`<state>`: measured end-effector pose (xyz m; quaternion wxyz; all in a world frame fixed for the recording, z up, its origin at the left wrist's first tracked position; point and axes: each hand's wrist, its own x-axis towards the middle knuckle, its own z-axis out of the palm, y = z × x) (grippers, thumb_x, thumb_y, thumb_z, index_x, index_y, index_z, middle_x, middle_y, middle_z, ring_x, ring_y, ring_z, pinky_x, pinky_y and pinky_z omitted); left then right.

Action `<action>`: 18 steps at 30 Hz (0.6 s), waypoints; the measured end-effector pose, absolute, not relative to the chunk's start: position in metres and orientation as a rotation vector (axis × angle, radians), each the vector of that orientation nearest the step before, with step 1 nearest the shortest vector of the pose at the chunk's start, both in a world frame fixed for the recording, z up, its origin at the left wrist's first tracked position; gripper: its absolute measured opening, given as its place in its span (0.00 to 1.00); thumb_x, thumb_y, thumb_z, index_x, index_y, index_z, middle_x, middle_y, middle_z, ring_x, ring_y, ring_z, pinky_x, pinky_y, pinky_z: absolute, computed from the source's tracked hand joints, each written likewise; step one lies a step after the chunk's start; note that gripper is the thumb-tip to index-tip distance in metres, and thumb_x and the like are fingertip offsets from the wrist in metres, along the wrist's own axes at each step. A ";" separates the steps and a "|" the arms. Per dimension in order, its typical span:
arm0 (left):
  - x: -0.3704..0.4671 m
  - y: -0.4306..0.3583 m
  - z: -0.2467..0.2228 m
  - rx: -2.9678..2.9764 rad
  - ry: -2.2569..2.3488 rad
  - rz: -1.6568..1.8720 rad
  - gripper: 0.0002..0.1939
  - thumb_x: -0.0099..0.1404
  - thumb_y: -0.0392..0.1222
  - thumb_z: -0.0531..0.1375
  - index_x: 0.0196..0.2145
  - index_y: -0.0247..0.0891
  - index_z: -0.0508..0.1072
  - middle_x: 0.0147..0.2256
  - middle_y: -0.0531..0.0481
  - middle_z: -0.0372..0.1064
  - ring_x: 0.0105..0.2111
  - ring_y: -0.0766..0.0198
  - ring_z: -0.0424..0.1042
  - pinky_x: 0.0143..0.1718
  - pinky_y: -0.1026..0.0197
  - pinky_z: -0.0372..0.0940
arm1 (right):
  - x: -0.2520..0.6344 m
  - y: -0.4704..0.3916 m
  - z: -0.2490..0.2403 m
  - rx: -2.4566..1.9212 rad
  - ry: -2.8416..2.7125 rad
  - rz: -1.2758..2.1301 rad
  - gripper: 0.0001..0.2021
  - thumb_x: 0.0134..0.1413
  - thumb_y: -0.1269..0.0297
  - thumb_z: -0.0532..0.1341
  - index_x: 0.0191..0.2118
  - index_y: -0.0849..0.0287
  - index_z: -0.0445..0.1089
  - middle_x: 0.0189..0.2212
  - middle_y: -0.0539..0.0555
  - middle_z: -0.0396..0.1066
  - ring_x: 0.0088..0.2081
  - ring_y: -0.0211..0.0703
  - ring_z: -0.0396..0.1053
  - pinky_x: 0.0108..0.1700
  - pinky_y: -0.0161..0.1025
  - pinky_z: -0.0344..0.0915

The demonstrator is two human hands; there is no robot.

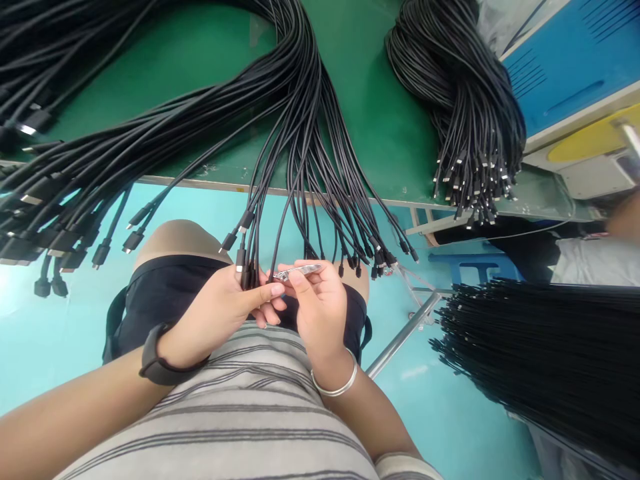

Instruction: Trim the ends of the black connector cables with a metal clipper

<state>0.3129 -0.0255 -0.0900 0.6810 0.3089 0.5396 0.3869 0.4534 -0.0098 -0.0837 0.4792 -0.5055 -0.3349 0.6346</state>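
Just above my lap, my right hand (320, 300) is closed round a small silver nail clipper (300, 270), with the thumb on its lever. My left hand (240, 293) grips several black cables (255, 227) near their plug ends, and its thumb and fingers meet the tip of the clipper. The connector in the pinch is mostly covered by the fingers. More cables of the same bunch (300, 87) drape over the table edge on both sides of my hands, with plugs dangling.
The green table (357, 87) spans the top. On it lies another cable bundle (455, 87), beside a blue machine (575, 60). A thick stack of black cables (550, 360) fills the right side, near a metal bar (405, 333) and a blue stool (465, 263). Part of another person shows at far right.
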 end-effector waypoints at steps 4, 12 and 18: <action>0.314 -0.026 -0.091 0.681 1.216 0.866 0.13 0.62 0.45 0.67 0.25 0.35 0.76 0.22 0.49 0.77 0.19 0.66 0.73 0.21 0.69 0.69 | 0.453 -0.008 -0.087 -1.175 -0.711 1.607 0.12 0.52 0.59 0.71 0.37 0.56 0.71 0.34 0.51 0.81 0.34 0.43 0.81 0.40 0.43 0.80; 0.314 -0.023 -0.092 0.646 1.236 0.795 0.13 0.57 0.48 0.70 0.26 0.34 0.78 0.23 0.47 0.77 0.20 0.63 0.75 0.20 0.68 0.69 | 0.461 0.004 -0.082 -0.937 -0.879 1.859 0.09 0.53 0.60 0.69 0.39 0.53 0.71 0.36 0.50 0.80 0.37 0.42 0.78 0.44 0.42 0.75; 0.312 -0.028 -0.093 0.574 1.184 0.804 0.19 0.61 0.53 0.67 0.40 0.35 0.75 0.35 0.41 0.81 0.29 0.56 0.80 0.27 0.63 0.73 | 0.477 0.015 -0.082 -1.274 -1.291 1.386 0.07 0.57 0.63 0.66 0.40 0.53 0.70 0.37 0.51 0.78 0.41 0.43 0.75 0.48 0.43 0.71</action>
